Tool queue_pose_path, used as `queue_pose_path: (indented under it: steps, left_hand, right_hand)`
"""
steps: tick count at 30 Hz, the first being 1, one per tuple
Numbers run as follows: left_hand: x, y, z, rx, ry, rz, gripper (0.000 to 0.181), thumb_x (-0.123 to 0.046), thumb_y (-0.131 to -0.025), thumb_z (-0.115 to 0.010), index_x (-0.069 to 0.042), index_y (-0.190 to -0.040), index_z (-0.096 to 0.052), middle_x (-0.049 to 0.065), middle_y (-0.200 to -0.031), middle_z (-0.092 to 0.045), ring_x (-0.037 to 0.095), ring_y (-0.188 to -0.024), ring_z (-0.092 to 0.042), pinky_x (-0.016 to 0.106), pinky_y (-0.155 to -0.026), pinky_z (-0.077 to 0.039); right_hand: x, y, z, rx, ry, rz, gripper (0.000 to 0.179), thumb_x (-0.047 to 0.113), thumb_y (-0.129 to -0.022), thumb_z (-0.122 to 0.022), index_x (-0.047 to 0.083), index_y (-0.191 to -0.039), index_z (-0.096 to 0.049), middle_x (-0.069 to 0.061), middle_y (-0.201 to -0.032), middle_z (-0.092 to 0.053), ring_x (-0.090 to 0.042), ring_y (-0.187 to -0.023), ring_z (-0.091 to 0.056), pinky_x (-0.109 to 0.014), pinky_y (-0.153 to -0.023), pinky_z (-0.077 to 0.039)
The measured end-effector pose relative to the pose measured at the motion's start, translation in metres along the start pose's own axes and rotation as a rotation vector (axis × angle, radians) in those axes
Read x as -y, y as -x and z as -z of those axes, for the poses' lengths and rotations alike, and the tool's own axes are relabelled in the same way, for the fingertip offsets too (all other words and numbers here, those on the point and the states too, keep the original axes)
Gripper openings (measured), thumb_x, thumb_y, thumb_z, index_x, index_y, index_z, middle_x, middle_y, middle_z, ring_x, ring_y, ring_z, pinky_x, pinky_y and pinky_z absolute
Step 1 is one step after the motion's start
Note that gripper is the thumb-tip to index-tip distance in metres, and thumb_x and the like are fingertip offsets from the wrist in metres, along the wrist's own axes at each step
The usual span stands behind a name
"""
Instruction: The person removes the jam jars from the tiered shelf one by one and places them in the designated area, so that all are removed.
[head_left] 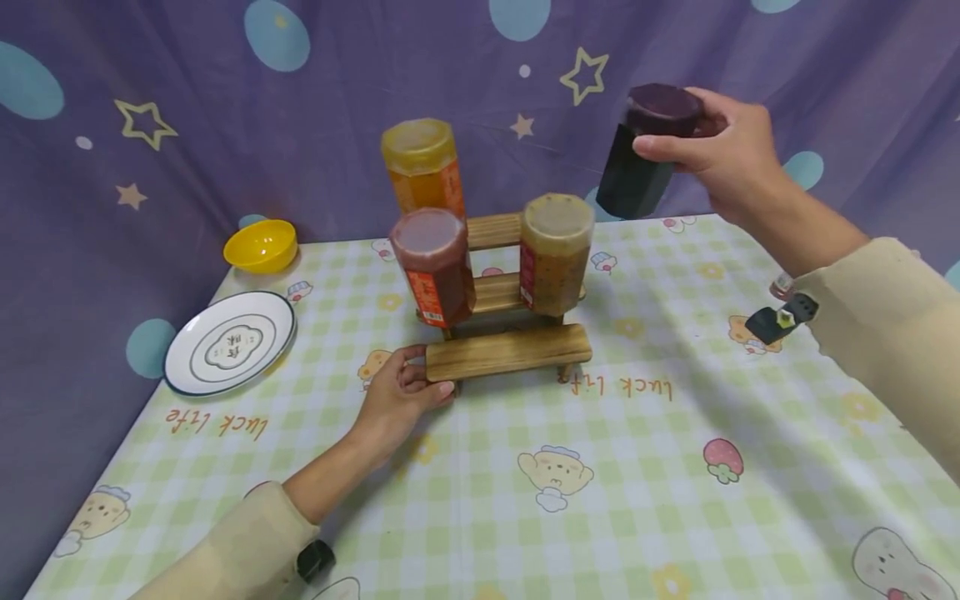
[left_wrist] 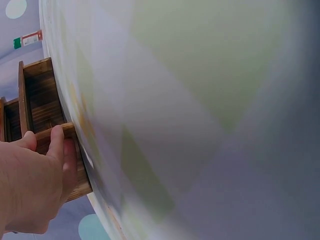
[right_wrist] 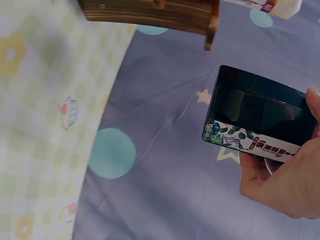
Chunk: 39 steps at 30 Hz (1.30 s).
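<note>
A dark, nearly black jar [head_left: 637,171] with a purple lid is held in the air by my right hand [head_left: 738,154], to the right of a stepped wooden rack [head_left: 510,354]. The right wrist view shows a leafy printed label [right_wrist: 240,137] on this jar. My left hand [head_left: 393,400] grips the left end of the rack's lowest step, thumb in front; the left wrist view shows its fingers on the wood [left_wrist: 42,95]. On the middle step stand a red jar [head_left: 438,275] at left and a tan speckled jar [head_left: 557,258] at right. Behind them is an orange-yellow jar [head_left: 426,171] on the top step.
At the left lie a white plate [head_left: 262,321] with a blue rim and, behind it, a yellow bowl [head_left: 262,247]. A small bottle [head_left: 782,287] is partly hidden by the right sleeve. A purple curtain [head_left: 337,100] hangs behind the checked tablecloth [head_left: 480,500].
</note>
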<state>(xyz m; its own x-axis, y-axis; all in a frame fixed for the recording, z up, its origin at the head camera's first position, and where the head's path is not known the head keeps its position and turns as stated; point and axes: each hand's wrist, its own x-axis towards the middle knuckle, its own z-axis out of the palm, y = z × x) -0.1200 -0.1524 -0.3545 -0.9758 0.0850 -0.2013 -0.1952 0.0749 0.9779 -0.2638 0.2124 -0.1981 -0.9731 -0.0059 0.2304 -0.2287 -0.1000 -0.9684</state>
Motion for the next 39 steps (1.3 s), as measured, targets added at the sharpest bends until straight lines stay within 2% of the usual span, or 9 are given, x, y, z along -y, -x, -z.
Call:
queue_pose_path:
  steps: [5,11,17,26,31,35,39]
  left_hand:
    - [0.0,0.0,0.0,0.0,0.014,0.001,0.066,0.005,-0.088,-0.065,-0.003,-0.144,-0.03,0.024,-0.121,-0.054,0.026,-0.103,-0.062,0.033,-0.09,-0.057]
    - [0.0,0.0,0.0,-0.001,0.015,0.006,0.067,0.006,-0.088,-0.066,-0.005,-0.144,-0.031,0.023,-0.121,-0.054,0.026,-0.103,-0.062,0.034,-0.09,-0.057]
    - [0.0,0.0,0.0,0.009,0.02,0.016,0.068,0.006,-0.088,-0.065,-0.006,-0.145,-0.03,0.021,-0.123,-0.053,0.027,-0.105,-0.061,0.033,-0.09,-0.057]
    - [0.001,0.0,0.0,0.009,0.031,0.011,0.068,0.006,-0.088,-0.066,-0.005,-0.144,-0.03,0.023,-0.122,-0.053,0.026,-0.104,-0.061,0.033,-0.09,-0.057]
    - [0.0,0.0,0.0,0.005,0.046,0.006,0.067,0.006,-0.088,-0.065,-0.004,-0.144,-0.031,0.024,-0.123,-0.053,0.027,-0.105,-0.061,0.033,-0.091,-0.057]
    - [0.001,0.0,0.0,0.007,0.04,0.006,0.067,0.006,-0.088,-0.065,-0.004,-0.144,-0.03,0.023,-0.121,-0.053,0.026,-0.103,-0.062,0.034,-0.091,-0.057]
    - [0.002,0.0,0.0,0.007,0.032,0.005,0.066,0.005,-0.088,-0.065,-0.004,-0.144,-0.031,0.022,-0.118,-0.054,0.027,-0.101,-0.062,0.034,-0.091,-0.057]
  right_hand:
    - [-0.013,0.005,0.012,0.015,0.047,-0.029,0.059,0.0,-0.069,-0.085,0.01,-0.124,-0.064,-0.003,-0.104,-0.068,-0.017,-0.097,-0.06,-0.016,-0.067,-0.057]
    - [-0.04,0.009,0.023,0.026,0.09,-0.067,0.063,0.001,-0.07,-0.085,0.011,-0.128,-0.061,-0.001,-0.105,-0.069,-0.014,-0.097,-0.063,-0.014,-0.07,-0.056]
    - [-0.066,0.013,0.027,0.024,0.112,-0.058,0.063,0.0,-0.071,-0.084,0.01,-0.128,-0.061,0.001,-0.104,-0.069,-0.011,-0.095,-0.064,-0.013,-0.072,-0.055]
    - [-0.087,0.019,0.028,0.043,0.198,-0.07,0.064,0.005,-0.074,-0.084,0.011,-0.132,-0.058,0.003,-0.108,-0.068,-0.01,-0.098,-0.063,-0.012,-0.074,-0.054]
    - [-0.098,0.022,0.027,0.049,0.294,-0.118,0.074,0.01,-0.075,-0.084,0.013,-0.141,-0.049,0.003,-0.12,-0.064,-0.007,-0.105,-0.06,-0.011,-0.078,-0.053]
    - [-0.107,0.026,0.026,0.061,0.356,-0.158,0.084,0.014,-0.077,-0.083,0.013,-0.148,-0.038,-0.004,-0.137,-0.055,-0.008,-0.114,-0.057,-0.011,-0.082,-0.052]
    - [-0.113,0.029,0.024,0.06,0.394,-0.163,0.089,0.016,-0.077,-0.083,0.01,-0.15,-0.033,-0.011,-0.142,-0.05,-0.011,-0.118,-0.055,-0.01,-0.082,-0.051]
